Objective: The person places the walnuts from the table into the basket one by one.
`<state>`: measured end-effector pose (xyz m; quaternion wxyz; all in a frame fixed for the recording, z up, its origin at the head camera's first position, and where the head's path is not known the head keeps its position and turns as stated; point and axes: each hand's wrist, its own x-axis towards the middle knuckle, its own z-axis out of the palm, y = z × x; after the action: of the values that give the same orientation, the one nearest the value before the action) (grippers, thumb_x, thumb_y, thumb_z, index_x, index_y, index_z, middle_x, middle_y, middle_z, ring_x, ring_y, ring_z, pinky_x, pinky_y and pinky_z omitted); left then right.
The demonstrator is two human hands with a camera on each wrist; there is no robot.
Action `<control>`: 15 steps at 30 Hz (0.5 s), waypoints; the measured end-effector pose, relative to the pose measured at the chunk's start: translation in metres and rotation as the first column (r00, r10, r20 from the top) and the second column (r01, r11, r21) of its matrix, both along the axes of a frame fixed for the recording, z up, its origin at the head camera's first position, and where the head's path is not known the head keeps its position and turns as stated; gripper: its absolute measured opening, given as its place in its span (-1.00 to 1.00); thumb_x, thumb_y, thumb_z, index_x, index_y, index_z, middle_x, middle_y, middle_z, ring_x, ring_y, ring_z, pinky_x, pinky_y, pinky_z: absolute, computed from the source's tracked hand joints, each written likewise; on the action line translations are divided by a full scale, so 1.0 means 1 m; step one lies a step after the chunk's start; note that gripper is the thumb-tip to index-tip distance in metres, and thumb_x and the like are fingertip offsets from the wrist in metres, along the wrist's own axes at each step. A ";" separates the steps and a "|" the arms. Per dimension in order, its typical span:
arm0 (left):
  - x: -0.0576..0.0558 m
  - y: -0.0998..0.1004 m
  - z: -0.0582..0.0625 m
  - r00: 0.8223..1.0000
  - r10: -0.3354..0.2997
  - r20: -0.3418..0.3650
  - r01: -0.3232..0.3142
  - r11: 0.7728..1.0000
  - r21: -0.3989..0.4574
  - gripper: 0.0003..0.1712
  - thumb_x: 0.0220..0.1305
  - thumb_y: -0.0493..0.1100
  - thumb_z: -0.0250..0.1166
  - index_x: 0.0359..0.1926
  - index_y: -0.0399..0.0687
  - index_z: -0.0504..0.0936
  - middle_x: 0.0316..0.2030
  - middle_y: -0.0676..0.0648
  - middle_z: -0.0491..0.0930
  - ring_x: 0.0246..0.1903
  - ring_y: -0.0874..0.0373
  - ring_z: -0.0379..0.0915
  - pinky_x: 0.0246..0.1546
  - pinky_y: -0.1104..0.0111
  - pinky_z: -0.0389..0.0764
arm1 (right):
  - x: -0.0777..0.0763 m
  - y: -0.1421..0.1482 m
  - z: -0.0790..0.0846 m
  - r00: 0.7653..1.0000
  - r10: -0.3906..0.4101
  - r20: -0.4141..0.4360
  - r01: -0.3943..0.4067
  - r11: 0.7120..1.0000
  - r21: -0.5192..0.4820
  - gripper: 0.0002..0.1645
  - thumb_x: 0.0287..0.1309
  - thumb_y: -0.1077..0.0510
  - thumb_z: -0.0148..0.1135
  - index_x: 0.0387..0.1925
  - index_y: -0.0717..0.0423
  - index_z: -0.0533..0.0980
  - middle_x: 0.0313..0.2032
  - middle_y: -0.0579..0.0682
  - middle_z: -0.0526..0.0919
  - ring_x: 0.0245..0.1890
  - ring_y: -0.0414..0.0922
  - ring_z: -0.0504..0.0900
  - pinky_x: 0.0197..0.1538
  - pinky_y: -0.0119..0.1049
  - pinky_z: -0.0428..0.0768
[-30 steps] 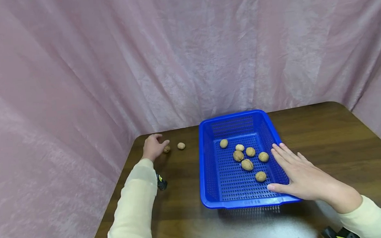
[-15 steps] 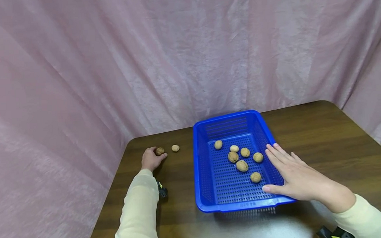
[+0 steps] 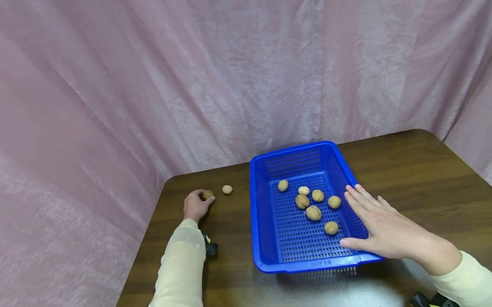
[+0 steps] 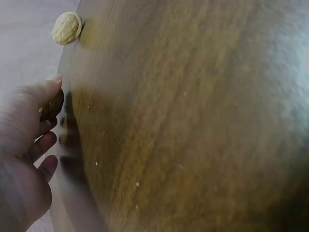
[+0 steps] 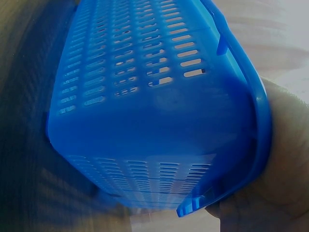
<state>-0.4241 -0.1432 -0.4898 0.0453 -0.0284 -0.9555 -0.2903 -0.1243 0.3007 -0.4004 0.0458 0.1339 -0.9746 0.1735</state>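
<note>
At the far left of the table my left hand (image 3: 194,206) pinches a brown walnut (image 3: 207,195) between thumb and fingers. The left wrist view shows that walnut (image 4: 52,105) partly hidden by the thumb, low by the tabletop. A paler walnut (image 3: 227,189) lies just to its right, apart from the hand. My right hand (image 3: 391,232) rests across the near right corner of a blue plastic basket (image 3: 312,265), fingers straight along the rim. Inside the basket lie several walnuts (image 3: 313,213). In the right wrist view the basket's slotted outer wall (image 5: 159,106) fills most of the picture.
The brown wooden table (image 3: 420,173) has a rounded far edge. Right behind it hangs a pink curtain (image 3: 243,80). A dark wrist device (image 3: 210,247) sits under my left sleeve.
My left hand has come down and taken hold of the brown walnut, which lay beside its thumb before. The right hand stays on the basket. The head view has shifted slightly.
</note>
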 end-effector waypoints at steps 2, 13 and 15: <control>0.003 0.000 0.002 1.000 -0.012 -0.023 0.012 1.000 0.007 -0.40 0.19 0.06 0.37 0.14 -0.21 0.55 0.07 -0.24 0.55 0.09 -0.19 0.40 0.10 -0.02 0.38 | 0.000 0.000 0.000 1.000 0.003 0.001 -0.003 1.000 -0.003 0.28 0.05 -0.52 0.12 0.49 0.20 -0.08 0.48 0.19 -0.10 0.48 0.09 -0.25 0.32 0.33 -0.09; 0.020 0.011 0.024 0.965 -0.198 -0.172 0.207 0.978 0.033 -0.41 0.20 0.03 0.38 0.14 -0.24 0.56 0.00 -0.20 0.58 -0.05 -0.06 0.50 -0.03 0.07 0.49 | 0.000 0.001 0.001 1.000 0.009 0.013 -0.008 1.000 -0.012 0.29 0.05 -0.53 0.09 0.49 0.23 -0.08 0.48 0.20 -0.11 0.48 0.09 -0.27 0.32 0.34 -0.13; 0.025 0.016 0.032 0.951 -0.234 -0.202 0.244 0.969 0.029 -0.42 0.20 0.02 0.38 0.14 -0.23 0.57 0.00 -0.18 0.59 -0.09 -0.04 0.50 -0.04 0.09 0.49 | 0.000 0.001 0.000 1.000 0.011 0.007 -0.010 1.000 -0.012 0.28 0.05 -0.52 0.11 0.48 0.24 -0.06 0.48 0.21 -0.10 0.48 0.10 -0.25 0.31 0.35 -0.12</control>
<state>-0.3987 -0.1267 -0.4575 0.1049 -0.1712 -0.9277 -0.3147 -0.1246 0.3013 -0.4000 0.0421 0.1381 -0.9730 0.1799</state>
